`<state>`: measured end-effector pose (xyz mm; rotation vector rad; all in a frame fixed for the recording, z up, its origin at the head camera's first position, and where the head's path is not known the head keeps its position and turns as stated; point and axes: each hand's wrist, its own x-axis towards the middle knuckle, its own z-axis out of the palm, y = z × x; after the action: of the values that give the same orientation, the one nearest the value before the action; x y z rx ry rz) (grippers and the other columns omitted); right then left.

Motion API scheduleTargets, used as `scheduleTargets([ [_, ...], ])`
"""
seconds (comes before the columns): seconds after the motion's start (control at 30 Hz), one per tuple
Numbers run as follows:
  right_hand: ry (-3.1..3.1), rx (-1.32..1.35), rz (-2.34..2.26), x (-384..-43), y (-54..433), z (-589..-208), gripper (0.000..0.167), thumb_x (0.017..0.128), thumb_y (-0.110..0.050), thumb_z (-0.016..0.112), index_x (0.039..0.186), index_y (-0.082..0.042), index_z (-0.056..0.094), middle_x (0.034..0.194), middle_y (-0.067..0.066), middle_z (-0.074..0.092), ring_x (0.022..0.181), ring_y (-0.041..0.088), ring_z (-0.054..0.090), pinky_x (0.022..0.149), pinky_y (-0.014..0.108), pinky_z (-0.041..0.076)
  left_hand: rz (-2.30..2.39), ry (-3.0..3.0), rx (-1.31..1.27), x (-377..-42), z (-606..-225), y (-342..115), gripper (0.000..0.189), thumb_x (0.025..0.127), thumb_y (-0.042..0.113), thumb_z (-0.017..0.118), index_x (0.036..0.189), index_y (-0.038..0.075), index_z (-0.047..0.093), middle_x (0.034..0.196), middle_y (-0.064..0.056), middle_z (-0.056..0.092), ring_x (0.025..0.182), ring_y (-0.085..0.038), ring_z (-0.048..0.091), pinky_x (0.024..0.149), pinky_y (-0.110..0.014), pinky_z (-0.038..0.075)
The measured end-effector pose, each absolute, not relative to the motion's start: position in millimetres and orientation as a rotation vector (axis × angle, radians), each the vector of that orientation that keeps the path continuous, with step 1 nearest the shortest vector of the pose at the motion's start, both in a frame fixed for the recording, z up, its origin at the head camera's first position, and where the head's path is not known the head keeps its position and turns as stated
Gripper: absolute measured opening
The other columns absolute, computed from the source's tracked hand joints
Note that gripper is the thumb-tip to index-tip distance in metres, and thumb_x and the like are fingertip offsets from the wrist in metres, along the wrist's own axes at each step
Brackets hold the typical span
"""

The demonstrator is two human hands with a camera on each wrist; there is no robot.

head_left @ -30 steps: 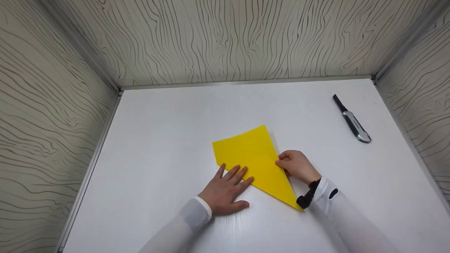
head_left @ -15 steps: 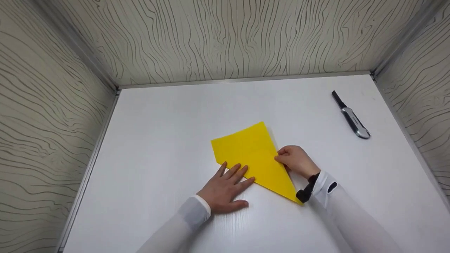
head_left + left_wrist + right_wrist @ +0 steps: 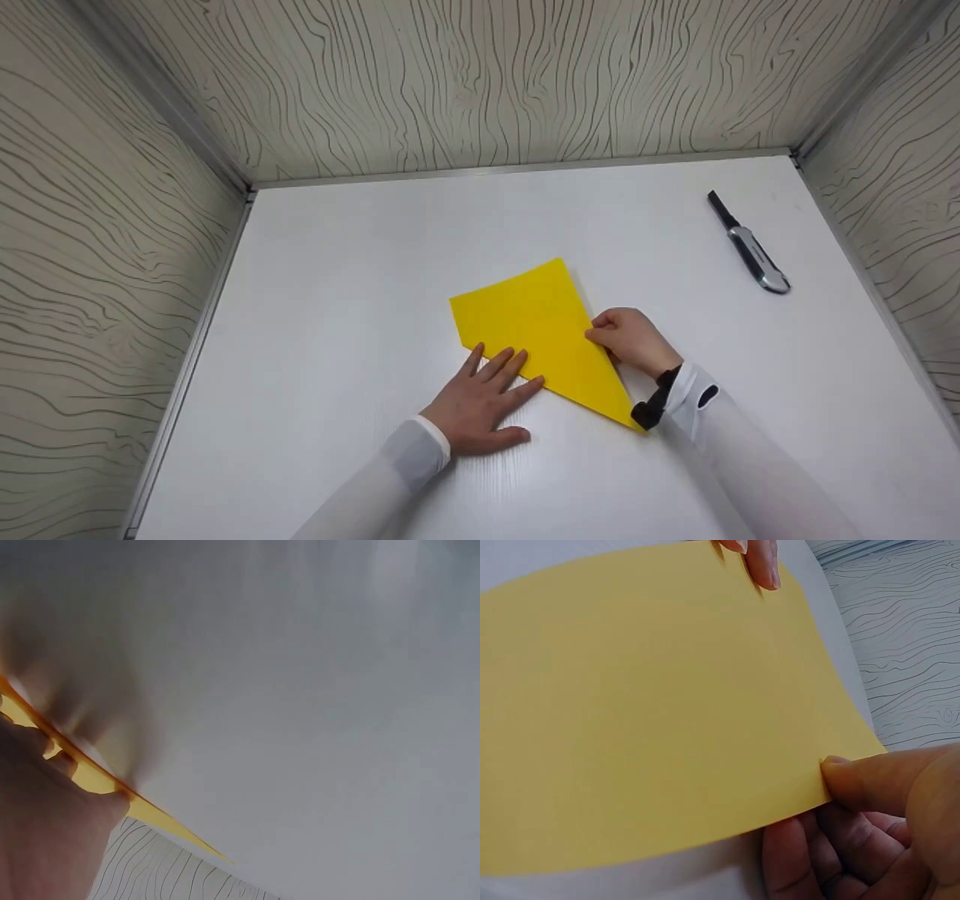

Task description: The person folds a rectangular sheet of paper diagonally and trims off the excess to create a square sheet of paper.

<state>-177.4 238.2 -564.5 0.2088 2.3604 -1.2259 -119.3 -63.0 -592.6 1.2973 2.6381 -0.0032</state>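
A folded sheet of yellow paper lies at the middle of the table, its narrow point toward the near right. My left hand rests with spread, straight fingers along the paper's near-left edge; in the left wrist view the fingertips touch that edge. On the far side, my right hand pinches the paper's right edge between thumb and curled fingers. The right wrist view shows the thumb on top of the yellow paper and the other fingers underneath, with that edge slightly raised.
A grey and black utility knife lies at the back right of the white table. Wood-patterned panels stand along the back and both sides. A black wrist strap sits close to the paper's near-right tip.
The view has shifted slightly, so everything sits a little higher in the frame. Both hands keep the same hold on the paper, with no clear movement.
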Motion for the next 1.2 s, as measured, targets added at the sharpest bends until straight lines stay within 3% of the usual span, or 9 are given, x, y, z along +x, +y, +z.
scheduleTargets([
  [1.2, 2.404, 0.242, -1.165, -180.5, 231.3, -564.1, 0.033, 0.1, -0.028, 0.067, 0.117, 0.0, 0.066, 0.091, 0.01, 0.062, 0.075, 0.024, 0.059, 0.068, 0.028, 0.049, -0.127, 2.656, 1.212, -114.8, -592.8, -54.1, 0.088, 0.09, 0.086, 0.019, 0.164, 0.04, 0.004, 0.172, -0.002, -0.002, 0.157, -0.025, 0.001, 0.119, -0.067, 0.002],
])
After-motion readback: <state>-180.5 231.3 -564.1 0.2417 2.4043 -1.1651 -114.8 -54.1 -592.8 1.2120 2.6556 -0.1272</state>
